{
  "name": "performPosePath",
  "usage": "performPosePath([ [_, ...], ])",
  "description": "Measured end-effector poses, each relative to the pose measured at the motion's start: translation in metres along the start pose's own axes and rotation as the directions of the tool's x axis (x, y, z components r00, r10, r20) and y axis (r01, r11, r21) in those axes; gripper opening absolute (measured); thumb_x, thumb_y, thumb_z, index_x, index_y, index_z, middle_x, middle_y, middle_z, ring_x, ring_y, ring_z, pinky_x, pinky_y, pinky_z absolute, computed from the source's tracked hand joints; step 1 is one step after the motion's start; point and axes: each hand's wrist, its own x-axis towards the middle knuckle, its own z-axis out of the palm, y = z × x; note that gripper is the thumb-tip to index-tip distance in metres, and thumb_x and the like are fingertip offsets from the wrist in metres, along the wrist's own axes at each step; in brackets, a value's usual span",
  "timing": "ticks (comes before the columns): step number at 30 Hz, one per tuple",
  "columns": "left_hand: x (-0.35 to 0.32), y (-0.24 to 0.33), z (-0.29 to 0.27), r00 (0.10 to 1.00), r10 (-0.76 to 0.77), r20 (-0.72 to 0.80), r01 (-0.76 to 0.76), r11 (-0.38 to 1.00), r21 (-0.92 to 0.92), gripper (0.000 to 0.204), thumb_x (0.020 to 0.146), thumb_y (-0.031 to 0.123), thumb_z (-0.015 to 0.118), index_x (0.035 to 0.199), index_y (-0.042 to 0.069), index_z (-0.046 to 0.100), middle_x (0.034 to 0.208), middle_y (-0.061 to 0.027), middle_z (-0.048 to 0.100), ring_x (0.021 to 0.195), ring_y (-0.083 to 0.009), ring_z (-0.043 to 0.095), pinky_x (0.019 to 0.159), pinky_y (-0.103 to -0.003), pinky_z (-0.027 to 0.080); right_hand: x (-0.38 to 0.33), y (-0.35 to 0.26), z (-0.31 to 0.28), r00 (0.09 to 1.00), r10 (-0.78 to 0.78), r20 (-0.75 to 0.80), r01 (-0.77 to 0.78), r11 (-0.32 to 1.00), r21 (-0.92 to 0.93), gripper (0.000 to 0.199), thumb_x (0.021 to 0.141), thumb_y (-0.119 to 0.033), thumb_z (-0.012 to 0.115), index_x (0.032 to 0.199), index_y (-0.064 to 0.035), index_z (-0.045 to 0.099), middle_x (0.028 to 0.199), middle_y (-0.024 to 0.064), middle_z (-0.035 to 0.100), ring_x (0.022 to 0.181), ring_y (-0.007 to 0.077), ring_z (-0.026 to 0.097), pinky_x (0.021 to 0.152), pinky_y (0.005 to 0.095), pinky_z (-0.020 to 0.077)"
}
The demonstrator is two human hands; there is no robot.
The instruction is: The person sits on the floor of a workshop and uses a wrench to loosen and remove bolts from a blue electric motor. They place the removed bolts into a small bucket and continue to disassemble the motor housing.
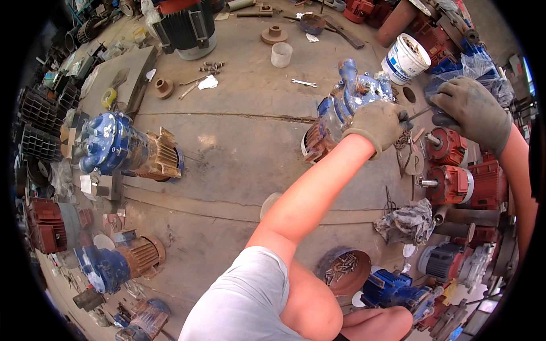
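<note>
My left hand [376, 124], in a grey-brown work glove, is closed beside the blue pump [355, 94] with its rusty motor [320, 138]. My right hand [475, 113], gloved too, is farther right with its fingers curled together. A thin dark rod [421, 113] spans the gap between both hands, each closed on one end; its exact kind is unclear. The left glove and wrist hide part of the pump. Just beyond the hands stands a white bucket [405, 59] filled with brownish scraps.
Red motors [449, 184] line the right side. An open-ended wrench [303, 83] lies on the metal floor plates. Another blue pump [111, 142] sits at left. A round pan of bolts [355, 278] is near my knee. A large dark motor [185, 28] stands at the back.
</note>
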Motion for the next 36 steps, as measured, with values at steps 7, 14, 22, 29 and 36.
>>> performPosePath([
  [7,-0.003,-0.008,0.001,0.998,-0.055,0.001,0.055,0.993,0.105,0.024,0.098,0.04,0.07,0.108,0.022,0.082,0.11,-0.0115,0.079,0.11,-0.032,0.074,0.096,-0.046,0.057,0.045,0.018,0.0,0.621,0.423,0.66,-0.783,0.284,0.554,0.046,0.111,-0.035,0.054,0.099,0.0061,0.071,0.065,0.0112,0.068,0.049,0.0204,0.067,0.045,0.035,0.0541],
  [14,-0.004,-0.005,0.003,0.998,-0.054,-0.014,0.054,0.998,0.029,0.023,0.098,0.037,0.069,0.109,0.023,0.083,0.113,-0.0111,0.08,0.114,-0.0303,0.073,0.098,-0.044,0.056,0.014,0.005,0.012,0.995,0.051,-0.086,-0.055,0.997,-0.047,0.038,0.08,-0.019,0.083,0.115,-0.0049,0.073,0.131,0.0119,0.064,0.122,0.0327,0.062,0.106,0.0454,0.0486],
  [22,-0.001,-0.004,0.008,0.999,-0.027,0.019,0.025,0.993,0.114,0.023,0.097,0.03,0.066,0.11,0.023,0.083,0.113,-0.0119,0.08,0.11,-0.0322,0.075,0.096,-0.047,0.058,-0.008,0.009,0.034,0.846,0.482,0.227,-0.529,0.81,0.253,0.027,0.091,-0.015,0.072,0.112,0.003,0.069,0.104,0.0151,0.072,0.108,0.0294,0.069,0.097,0.0446,0.0529],
  [29,-0.007,-0.006,-0.009,0.999,-0.031,0.045,0.028,0.998,0.049,0.026,0.1,0.032,0.065,0.118,0.022,0.08,0.115,-0.0148,0.079,0.111,-0.0357,0.075,0.097,-0.05,0.058,-0.004,-0.008,-0.014,0.997,0.052,0.055,-0.054,0.998,0.04,0.041,0.098,-0.025,0.073,0.131,-0.0026,0.07,0.116,0.0167,0.074,0.113,0.0361,0.069,0.101,0.0448,0.0532],
  [36,0.003,0.003,0.004,0.999,0.02,0.046,-0.026,0.991,0.13,0.036,0.101,0.05,0.067,0.118,0.02,0.08,0.113,-0.0138,0.079,0.105,-0.0379,0.074,0.093,-0.051,0.057,0.025,0.012,0.01,0.525,0.552,0.648,-0.807,0.082,0.584,0.044,0.109,-0.039,0.057,0.106,0.001,0.074,0.074,0.0131,0.073,0.057,0.026,0.071,0.057,0.0375,0.0559],
])
